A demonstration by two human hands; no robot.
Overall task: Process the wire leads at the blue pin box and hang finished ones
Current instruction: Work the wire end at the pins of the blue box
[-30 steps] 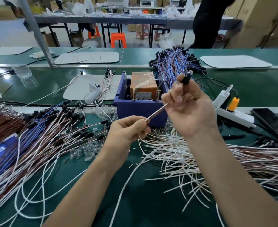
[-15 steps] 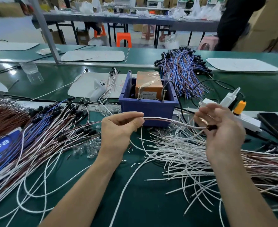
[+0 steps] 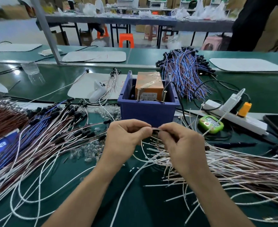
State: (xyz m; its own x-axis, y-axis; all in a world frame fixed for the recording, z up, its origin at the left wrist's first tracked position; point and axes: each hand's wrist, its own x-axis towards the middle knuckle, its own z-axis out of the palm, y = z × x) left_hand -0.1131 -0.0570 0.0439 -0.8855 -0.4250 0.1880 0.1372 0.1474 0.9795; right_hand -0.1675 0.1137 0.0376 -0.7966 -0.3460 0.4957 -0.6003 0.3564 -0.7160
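step: one wire lead (image 3: 155, 128) is held between both hands, just in front of the blue pin box (image 3: 148, 112); it reads as prep before it goes to the pins
left hand (image 3: 125, 138): fingers curled, thumb and forefinger pinch the lead at its left side
right hand (image 3: 182, 145): fingers curled, pinches the same lead right beside the left hand's fingertips; a small dark bit sits under the pinch, too small to tell what
lead position: above the green mat (image 3: 143, 202), near the box front, not touching the pins
pins: two upright screw-like pins (image 3: 138, 94) stand at the front edge of the orange block (image 3: 149, 84) inside the box, nothing on them
done, as a judgement: bundle of blue and brown leads (image 3: 184, 74) draped behind the box looks like hung finished ones; what it hangs on is hidden
also maybe done: pile with black caps (image 3: 58, 126) on the left, stage unclear
left to do: big loose pile of white and brown leads (image 3: 233, 166) on the right looks unprocessed
progress: mid-batch, a lot remains; this lead is neither processed at the pins nor hung yet
clutter: clear LEDs (image 3: 86, 149) and cut bits on the mat
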